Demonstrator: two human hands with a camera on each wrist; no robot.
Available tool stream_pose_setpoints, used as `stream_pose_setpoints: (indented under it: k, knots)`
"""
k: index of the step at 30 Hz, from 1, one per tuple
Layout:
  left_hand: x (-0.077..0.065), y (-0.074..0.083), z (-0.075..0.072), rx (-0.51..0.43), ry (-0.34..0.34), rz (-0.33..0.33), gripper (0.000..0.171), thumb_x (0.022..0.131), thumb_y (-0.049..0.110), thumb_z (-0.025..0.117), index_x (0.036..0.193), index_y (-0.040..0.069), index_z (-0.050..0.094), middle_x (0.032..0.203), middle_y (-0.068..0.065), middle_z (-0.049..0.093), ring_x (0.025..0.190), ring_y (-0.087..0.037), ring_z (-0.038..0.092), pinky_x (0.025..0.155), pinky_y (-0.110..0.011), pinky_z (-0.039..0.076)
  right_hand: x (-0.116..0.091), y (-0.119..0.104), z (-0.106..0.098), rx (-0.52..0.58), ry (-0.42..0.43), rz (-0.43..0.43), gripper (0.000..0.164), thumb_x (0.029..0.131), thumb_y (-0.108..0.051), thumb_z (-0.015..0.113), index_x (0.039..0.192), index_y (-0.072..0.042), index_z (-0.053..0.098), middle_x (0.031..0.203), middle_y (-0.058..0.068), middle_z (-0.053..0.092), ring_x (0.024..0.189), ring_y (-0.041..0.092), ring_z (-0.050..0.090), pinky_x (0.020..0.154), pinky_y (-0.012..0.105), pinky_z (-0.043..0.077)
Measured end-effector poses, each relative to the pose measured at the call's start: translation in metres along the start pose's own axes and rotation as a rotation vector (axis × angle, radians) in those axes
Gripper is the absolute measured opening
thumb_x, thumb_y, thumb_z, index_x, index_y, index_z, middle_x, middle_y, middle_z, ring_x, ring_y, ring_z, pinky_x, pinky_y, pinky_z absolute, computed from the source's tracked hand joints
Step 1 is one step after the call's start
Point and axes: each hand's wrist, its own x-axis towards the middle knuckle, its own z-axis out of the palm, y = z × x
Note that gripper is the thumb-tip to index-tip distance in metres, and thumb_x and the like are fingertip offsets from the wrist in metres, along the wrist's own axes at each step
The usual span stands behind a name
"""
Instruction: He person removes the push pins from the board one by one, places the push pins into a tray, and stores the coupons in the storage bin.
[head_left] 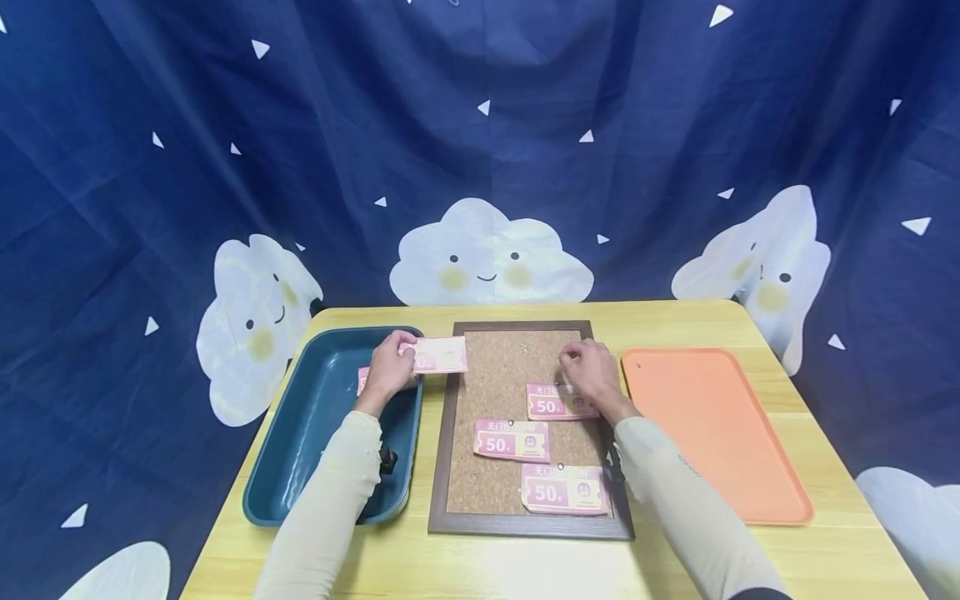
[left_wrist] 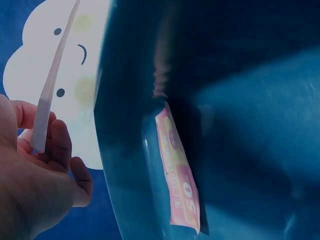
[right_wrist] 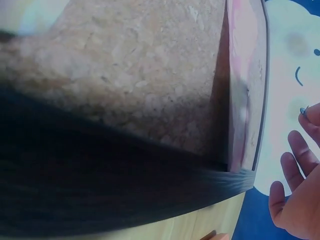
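A smooth paper coupon point(head_left: 441, 355) sits in the left hand point(head_left: 392, 363), a glossy plastic basin point(head_left: 300, 450) beneath. The right hand point(head_left: 592, 372) pinches a shiny, metallic-looking pin point(right_wrist: 303, 111) above rough, grainy corkboard point(head_left: 487, 375); beyond both hands, creased cloth curtain point(head_left: 420, 92).

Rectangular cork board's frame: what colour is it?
The frame is dark brown, clearest in the head view.

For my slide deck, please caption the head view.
Left hand holds a coupon while right hand hovers above a corkboard bearing three more coupons.
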Motion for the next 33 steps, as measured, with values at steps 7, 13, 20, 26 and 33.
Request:
stream_pose_setpoints:
  k: [7,13,20,26,33]
  knots:
    - [0.001,-0.012,-0.005,0.033,0.031,-0.013,0.026,0.091,0.018,0.047,0.114,0.014,0.058,0.133,-0.012,0.057,0.125,-0.03,0.05,0.107,-0.051,0.033,-0.001,0.005,0.0,-0.041,0.011,0.02,0.021,0.09,-0.028,0.055,0.097,-0.016,0.071,0.101,0.006,0.065,0.097,0.027,0.056,0.085,0.044,0.044]
    - [0.002,-0.019,-0.006,0.037,0.039,-0.049,0.026,0.092,0.018,0.047,0.115,0.013,0.058,0.131,-0.012,0.057,0.12,-0.031,0.051,0.104,-0.049,0.037,-0.002,0.01,0.0,-0.064,0.01,0.024,0.021,0.092,-0.028,0.055,0.098,-0.016,0.071,0.104,0.007,0.065,0.1,0.028,0.057,0.087,0.046,0.044]
    - [0.002,-0.029,-0.008,0.023,0.053,-0.046,0.027,0.091,0.015,0.046,0.115,0.01,0.057,0.13,-0.015,0.057,0.12,-0.031,0.05,0.106,-0.047,0.036,-0.001,0.018,-0.002,-0.055,0.029,0.03,0.024,0.093,-0.029,0.056,0.106,-0.016,0.071,0.107,0.008,0.066,0.107,0.031,0.058,0.092,0.048,0.045]
    - [0.003,-0.038,-0.01,0.02,0.06,-0.038,0.028,0.092,0.014,0.044,0.117,0.008,0.056,0.13,-0.016,0.057,0.122,-0.033,0.05,0.106,-0.048,0.036,-0.002,0.025,-0.005,-0.053,0.031,0.065,0.025,0.094,-0.03,0.057,0.107,-0.015,0.071,0.111,0.01,0.065,0.109,0.032,0.057,0.093,0.051,0.044]
    - [0.002,-0.044,-0.014,0.021,0.064,-0.062,0.029,0.093,0.014,0.043,0.119,0.008,0.055,0.132,-0.017,0.055,0.125,-0.034,0.049,0.108,-0.048,0.035,-0.001,0.032,-0.011,-0.073,0.043,0.068,0.024,0.094,-0.028,0.057,0.106,-0.014,0.071,0.108,0.01,0.065,0.106,0.032,0.057,0.091,0.051,0.043]
